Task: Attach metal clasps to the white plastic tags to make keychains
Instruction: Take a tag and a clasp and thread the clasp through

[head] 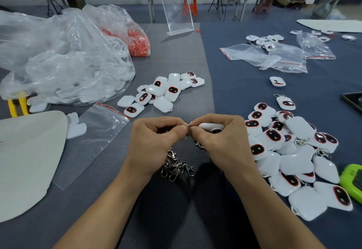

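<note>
My left hand (156, 140) and my right hand (219, 140) meet fingertip to fingertip above the table's middle. My right hand grips a white plastic tag (211, 126) with a dark oval window. Both hands pinch a small metal clasp ring (187, 131) at the tag's corner; the clasp body hangs below, half hidden by my fingers. A bunch of loose metal clasps (177, 167) lies on the table just under my hands. Several plain tags (160, 92) lie in a heap beyond my hands. A bigger pile of tags with clasps (290, 150) lies to the right.
A large clear bag of white tags (64, 58) and a bag of orange parts (137, 40) fill the left. An empty zip bag (92, 142) lies near my left hand, more zip bags (274, 56) at the right back. A green device (352, 182) sits at the right edge.
</note>
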Demonstrator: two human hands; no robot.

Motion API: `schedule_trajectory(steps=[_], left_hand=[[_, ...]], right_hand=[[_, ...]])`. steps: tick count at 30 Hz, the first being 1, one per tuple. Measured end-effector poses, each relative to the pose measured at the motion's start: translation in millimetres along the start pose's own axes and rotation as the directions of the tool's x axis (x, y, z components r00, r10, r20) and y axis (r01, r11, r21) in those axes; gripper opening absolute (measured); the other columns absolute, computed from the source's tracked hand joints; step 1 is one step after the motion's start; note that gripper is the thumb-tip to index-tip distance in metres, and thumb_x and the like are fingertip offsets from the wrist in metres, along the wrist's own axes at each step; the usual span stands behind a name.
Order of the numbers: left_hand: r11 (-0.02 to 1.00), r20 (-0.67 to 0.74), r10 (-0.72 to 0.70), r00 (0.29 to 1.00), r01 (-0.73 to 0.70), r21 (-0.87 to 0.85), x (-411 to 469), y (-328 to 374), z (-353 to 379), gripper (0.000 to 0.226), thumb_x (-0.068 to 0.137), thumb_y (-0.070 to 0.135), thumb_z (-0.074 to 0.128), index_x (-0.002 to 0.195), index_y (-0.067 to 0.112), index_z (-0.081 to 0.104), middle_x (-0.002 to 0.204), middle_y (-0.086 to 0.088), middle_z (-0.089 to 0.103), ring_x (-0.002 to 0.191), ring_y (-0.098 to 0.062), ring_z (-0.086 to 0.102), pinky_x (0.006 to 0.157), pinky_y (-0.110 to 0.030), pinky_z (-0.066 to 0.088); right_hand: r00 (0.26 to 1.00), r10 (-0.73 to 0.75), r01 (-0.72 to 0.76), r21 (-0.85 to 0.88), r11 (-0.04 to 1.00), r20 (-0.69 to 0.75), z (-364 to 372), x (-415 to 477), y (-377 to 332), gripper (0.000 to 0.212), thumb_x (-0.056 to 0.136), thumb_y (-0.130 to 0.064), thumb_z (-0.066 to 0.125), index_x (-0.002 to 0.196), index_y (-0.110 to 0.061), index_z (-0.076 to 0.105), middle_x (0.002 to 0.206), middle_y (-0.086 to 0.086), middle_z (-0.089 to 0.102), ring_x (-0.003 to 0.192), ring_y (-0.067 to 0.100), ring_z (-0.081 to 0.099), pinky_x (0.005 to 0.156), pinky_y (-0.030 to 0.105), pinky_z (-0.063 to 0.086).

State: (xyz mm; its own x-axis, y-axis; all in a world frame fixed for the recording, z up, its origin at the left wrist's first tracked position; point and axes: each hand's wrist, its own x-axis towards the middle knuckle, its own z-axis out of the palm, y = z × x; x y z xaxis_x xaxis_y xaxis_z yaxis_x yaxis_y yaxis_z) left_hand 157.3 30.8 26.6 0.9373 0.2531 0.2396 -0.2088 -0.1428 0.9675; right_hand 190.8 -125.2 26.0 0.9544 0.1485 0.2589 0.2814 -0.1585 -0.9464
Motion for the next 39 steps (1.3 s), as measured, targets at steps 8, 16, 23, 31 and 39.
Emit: schedule_trajectory(steps=[8,16,23,31,39], left_hand=[[0.990,0.019,-0.050,0.999,0.047,0.134,-1,1,1,0.020,0.081,0.008,0.080,0.077,0.027,0.081,0.072,0.005,0.076,0.068,-0.016,0.072,0.066,-0.027,0.057],[0.871,-0.017,0.201,0.980,-0.171,0.461,-7,4,0,0.024,0.073,0.014,0.084,0.076,0.037,0.078,0.073,0.023,0.071,0.070,-0.002,0.064,0.065,-0.005,0.040],[0.977,-0.019,-0.006,1.000,0.010,0.212,0,-4,-2,0.019,0.076,0.013,0.083,0.075,0.032,0.080,0.067,0.008,0.074,0.061,-0.009,0.066,0.062,-0.033,0.056],[0.992,0.129,-0.103,0.986,0.092,0.086,2,0,-8,0.021,0.079,-0.001,0.079,0.079,0.019,0.082,0.076,-0.007,0.077,0.073,-0.019,0.070,0.072,-0.034,0.055],[0.985,0.200,-0.155,0.967,0.135,0.109,2,4,-9,0.012,0.067,0.012,0.075,0.074,0.019,0.081,0.075,-0.022,0.074,0.067,-0.023,0.061,0.069,-0.038,0.048]], right_hand=[[0.999,0.031,-0.031,0.027,0.999,0.010,1,-1,0,0.008,0.071,-0.020,0.074,0.071,-0.025,0.079,0.062,-0.003,0.072,0.056,0.009,0.066,0.054,0.025,0.050],[0.983,-0.181,0.174,-0.297,0.939,0.002,-2,-6,-1,0.004,0.075,-0.025,0.081,0.075,-0.029,0.079,0.066,-0.018,0.071,0.061,0.003,0.068,0.054,0.015,0.051],[0.997,-0.078,0.077,-0.195,0.978,0.006,-4,-3,0,0.007,0.074,-0.025,0.081,0.074,-0.032,0.079,0.066,-0.014,0.073,0.061,0.008,0.069,0.056,0.030,0.058],[0.998,-0.062,0.061,-0.187,0.980,-0.001,-4,-2,-1,0.015,0.076,-0.018,0.083,0.076,-0.033,0.078,0.066,-0.011,0.073,0.059,0.012,0.069,0.056,0.038,0.059],[0.992,-0.096,0.111,-0.214,0.971,0.082,-6,-2,0,0.019,0.078,-0.009,0.080,0.073,-0.027,0.079,0.073,-0.015,0.074,0.070,0.010,0.071,0.065,0.034,0.058]])
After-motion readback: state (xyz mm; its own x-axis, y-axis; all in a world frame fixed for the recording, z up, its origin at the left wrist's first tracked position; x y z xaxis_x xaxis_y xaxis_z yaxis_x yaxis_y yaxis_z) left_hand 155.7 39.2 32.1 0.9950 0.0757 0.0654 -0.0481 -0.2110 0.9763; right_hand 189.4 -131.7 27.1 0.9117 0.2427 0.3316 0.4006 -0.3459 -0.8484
